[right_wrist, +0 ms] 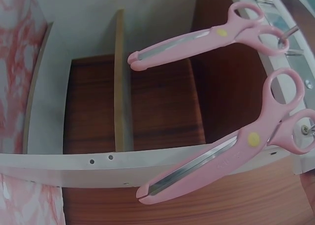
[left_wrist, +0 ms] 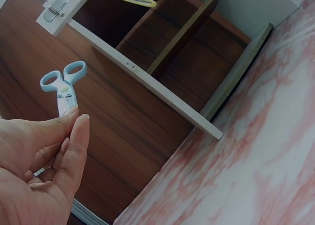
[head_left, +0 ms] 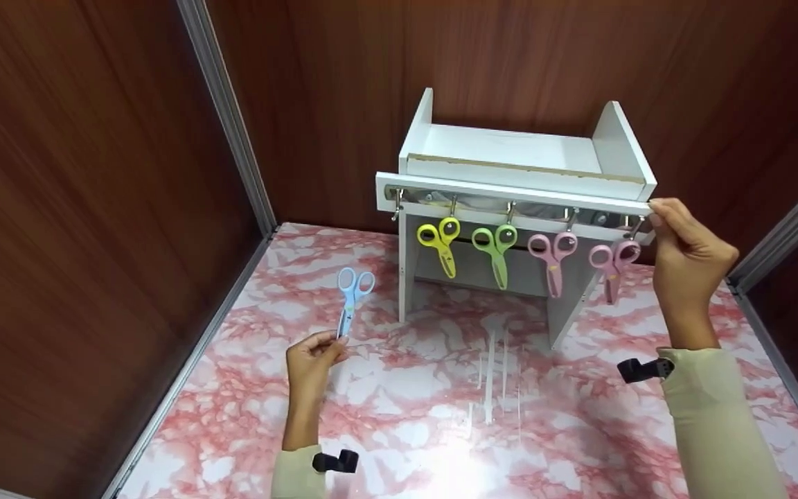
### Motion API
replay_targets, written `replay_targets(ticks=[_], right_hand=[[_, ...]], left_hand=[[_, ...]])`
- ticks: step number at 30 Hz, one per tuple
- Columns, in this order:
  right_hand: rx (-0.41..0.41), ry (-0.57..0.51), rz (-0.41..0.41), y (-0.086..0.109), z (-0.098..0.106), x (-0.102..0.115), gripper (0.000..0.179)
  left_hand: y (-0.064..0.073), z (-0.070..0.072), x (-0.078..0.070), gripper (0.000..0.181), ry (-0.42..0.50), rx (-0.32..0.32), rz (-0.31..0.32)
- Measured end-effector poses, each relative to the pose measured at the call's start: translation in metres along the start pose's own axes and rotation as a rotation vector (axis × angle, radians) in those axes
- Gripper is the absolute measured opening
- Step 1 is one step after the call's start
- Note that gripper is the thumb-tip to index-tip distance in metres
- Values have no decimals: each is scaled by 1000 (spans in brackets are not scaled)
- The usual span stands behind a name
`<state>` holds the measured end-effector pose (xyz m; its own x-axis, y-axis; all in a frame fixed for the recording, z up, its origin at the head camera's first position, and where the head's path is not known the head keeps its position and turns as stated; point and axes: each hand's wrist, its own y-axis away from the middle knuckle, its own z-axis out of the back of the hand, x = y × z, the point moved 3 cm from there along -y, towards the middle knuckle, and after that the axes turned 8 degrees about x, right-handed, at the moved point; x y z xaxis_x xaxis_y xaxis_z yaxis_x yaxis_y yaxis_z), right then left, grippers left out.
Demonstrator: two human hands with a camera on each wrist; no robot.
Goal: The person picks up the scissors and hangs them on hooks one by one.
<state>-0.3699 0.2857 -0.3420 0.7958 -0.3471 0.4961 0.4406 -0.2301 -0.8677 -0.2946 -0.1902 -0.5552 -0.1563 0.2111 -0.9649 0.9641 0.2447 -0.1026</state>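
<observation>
My left hand (head_left: 314,360) pinches a pair of light blue scissors (head_left: 350,298) by the blade end, handles up. The left wrist view shows the blue scissors (left_wrist: 65,82) between thumb and fingers, the tips partly hidden. My right hand (head_left: 691,260) pinches the right end of a white hook rail (head_left: 510,193) at the front of a small white shelf (head_left: 631,149). From its hooks hang yellow scissors (head_left: 447,258), green scissors (head_left: 499,260) and two pink pairs, the inner pink scissors (head_left: 554,270) and the outer pink scissors (head_left: 610,281). The leftmost hook (head_left: 397,202) is bare.
The shelf stands on a pink-and-white marbled surface (head_left: 371,416). Brown wood-look panels (head_left: 343,90) enclose the back and sides, with a metal edge strip (head_left: 226,118) at the left corner. White streaks of glare lie before the shelf.
</observation>
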Motion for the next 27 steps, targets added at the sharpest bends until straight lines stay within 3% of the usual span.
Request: replay_targets(ticks=[27], right_hand=[[-1, -40, -3, 0, 0, -2, 9]], left_hand=[[-3, -16, -20, 19, 48, 47, -64]])
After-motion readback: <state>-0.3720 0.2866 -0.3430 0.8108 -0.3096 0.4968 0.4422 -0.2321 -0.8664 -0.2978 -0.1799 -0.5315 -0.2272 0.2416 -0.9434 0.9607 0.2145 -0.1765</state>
